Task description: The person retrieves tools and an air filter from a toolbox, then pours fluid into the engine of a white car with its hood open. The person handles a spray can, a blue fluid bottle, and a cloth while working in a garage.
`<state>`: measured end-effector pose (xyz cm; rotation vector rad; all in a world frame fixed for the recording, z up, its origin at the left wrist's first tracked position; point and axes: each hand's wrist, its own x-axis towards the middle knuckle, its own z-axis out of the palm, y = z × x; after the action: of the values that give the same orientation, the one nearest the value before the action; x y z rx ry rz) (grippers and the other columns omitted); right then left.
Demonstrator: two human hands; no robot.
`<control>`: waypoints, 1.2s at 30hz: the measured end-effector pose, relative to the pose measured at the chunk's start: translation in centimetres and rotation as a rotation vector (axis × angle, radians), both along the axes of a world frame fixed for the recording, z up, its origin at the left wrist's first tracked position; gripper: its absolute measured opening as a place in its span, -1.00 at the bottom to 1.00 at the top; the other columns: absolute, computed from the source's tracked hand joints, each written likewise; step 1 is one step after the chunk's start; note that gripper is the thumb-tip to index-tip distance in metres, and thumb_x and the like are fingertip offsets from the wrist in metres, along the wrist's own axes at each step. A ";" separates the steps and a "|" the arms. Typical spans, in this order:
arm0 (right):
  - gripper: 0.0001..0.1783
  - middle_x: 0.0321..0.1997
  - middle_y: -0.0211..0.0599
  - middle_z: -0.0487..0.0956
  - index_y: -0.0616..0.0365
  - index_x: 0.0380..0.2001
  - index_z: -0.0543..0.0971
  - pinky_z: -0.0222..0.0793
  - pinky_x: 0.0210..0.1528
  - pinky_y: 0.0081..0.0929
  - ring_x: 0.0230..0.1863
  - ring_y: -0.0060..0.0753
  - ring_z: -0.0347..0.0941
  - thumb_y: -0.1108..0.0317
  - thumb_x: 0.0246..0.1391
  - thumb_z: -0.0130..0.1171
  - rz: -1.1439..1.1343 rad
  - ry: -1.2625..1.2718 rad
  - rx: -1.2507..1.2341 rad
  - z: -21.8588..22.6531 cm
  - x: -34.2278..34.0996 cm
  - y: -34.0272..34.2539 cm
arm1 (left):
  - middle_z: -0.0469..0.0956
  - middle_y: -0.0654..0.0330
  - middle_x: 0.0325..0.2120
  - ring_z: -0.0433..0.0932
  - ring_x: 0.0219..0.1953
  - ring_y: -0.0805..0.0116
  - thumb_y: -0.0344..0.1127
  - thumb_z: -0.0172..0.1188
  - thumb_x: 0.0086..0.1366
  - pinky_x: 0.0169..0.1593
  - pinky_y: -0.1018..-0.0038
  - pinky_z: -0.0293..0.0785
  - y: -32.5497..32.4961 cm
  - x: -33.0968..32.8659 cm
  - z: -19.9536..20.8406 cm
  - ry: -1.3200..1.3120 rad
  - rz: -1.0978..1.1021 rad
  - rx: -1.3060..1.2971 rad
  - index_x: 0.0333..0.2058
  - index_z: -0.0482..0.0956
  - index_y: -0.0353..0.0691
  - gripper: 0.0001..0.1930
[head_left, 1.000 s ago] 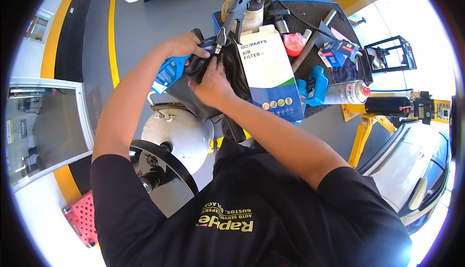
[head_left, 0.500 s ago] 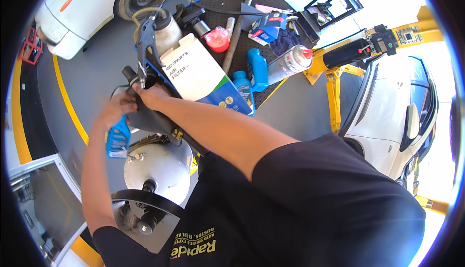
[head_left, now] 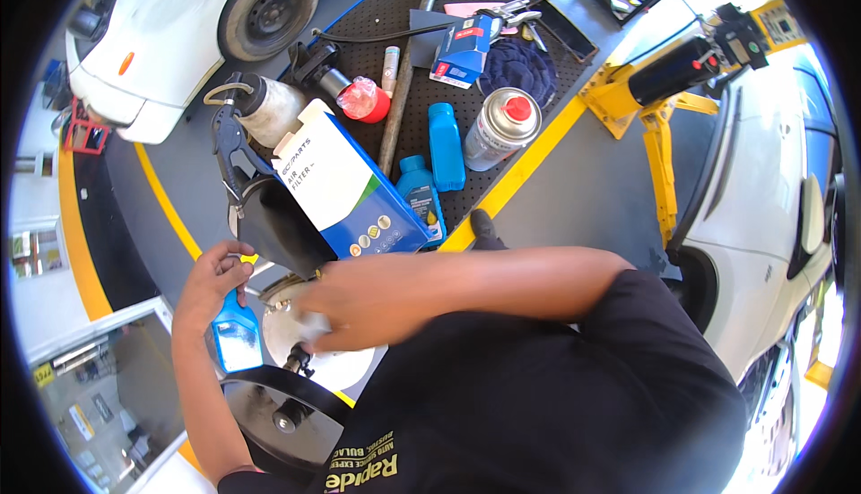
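My left hand (head_left: 215, 284) is closed round the top of a blue plastic bottle (head_left: 239, 336), which hangs below my fingers; a bit of yellow shows beside the fingertips. To its right my right hand (head_left: 354, 301) is smeared by motion in front of a white round tank (head_left: 280, 322). A pale blur shows at its fingers, too unclear to name. Just beyond both hands stands a dark, curved holder (head_left: 282, 225), with a black trigger-type air gun (head_left: 230, 149) at its far side. Next to it leans a white and blue air filter box (head_left: 345, 180).
A perforated black table top (head_left: 377, 55) holds a spray can (head_left: 502, 131), blue bottles (head_left: 446, 149), a metal pipe (head_left: 395, 117), a dark cloth (head_left: 518, 71) and a small blue box (head_left: 462, 50). White cars stand at left and right, near a yellow lift post (head_left: 662, 162).
My right hand has left the dark holder and drawn back toward my body. My left hand has come down and nearer with the blue bottle. The view has shifted a little.
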<state>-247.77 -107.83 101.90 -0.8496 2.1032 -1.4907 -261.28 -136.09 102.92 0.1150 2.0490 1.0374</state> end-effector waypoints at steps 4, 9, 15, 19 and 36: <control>-0.47 -0.08 -0.09 0.74 0.17 0.17 0.54 0.56 0.01 -0.25 -0.05 -0.18 0.69 -0.02 0.37 0.19 0.462 -0.400 0.034 0.1 2.8 17.2 | 0.47 0.28 -0.48 0.47 -0.52 0.50 -0.21 0.34 0.33 -0.44 0.53 0.45 8.7 2.7 6.6 0.164 0.055 0.272 0.00 0.52 -0.36 -0.60; -0.47 -0.11 -0.07 0.74 0.20 0.19 0.52 0.53 0.05 -0.27 -0.02 -0.17 0.67 0.03 0.35 0.22 -0.025 -0.472 0.283 -3.6 6.3 28.6 | 0.58 0.21 -0.40 0.54 -0.42 0.48 -0.21 0.29 0.41 -0.26 0.54 0.46 24.0 -0.5 3.0 0.654 0.121 0.445 -0.06 0.61 -0.38 -0.68; -0.45 -0.09 -0.07 0.72 0.20 0.20 0.50 0.52 0.09 -0.22 -0.02 -0.06 0.66 0.09 0.28 0.27 -0.378 -0.353 0.240 -8.6 6.1 33.4 | 0.65 0.23 -0.26 0.60 -0.21 0.44 -0.26 0.29 0.43 -0.05 0.51 0.50 33.8 -1.5 -5.8 0.884 0.227 0.220 -0.07 0.62 -0.30 -0.76; -0.29 0.18 -0.02 0.58 0.14 0.34 0.36 0.47 0.21 -0.14 0.16 0.03 0.55 0.12 0.22 0.36 -0.442 -0.240 0.190 -9.8 6.2 33.0 | 0.60 0.09 0.00 0.57 0.04 0.35 -0.24 0.21 0.48 0.18 0.43 0.44 30.4 1.5 -7.0 0.874 0.387 0.384 0.12 0.52 -0.31 -0.65; 0.11 0.23 -0.03 0.46 0.09 0.35 0.27 0.25 0.43 -0.10 0.36 0.09 0.34 0.22 -0.29 0.66 -0.656 0.155 -0.076 -13.4 1.1 24.6 | 0.21 0.10 0.44 0.13 0.46 -0.16 -0.42 0.55 -0.14 0.41 -0.14 0.11 23.9 20.4 -11.8 1.185 -0.069 -0.626 0.26 0.49 0.08 -0.12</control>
<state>-246.63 -83.21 88.53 -0.3022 2.6104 -1.8703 -240.85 -112.19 91.10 0.5691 3.2894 0.1619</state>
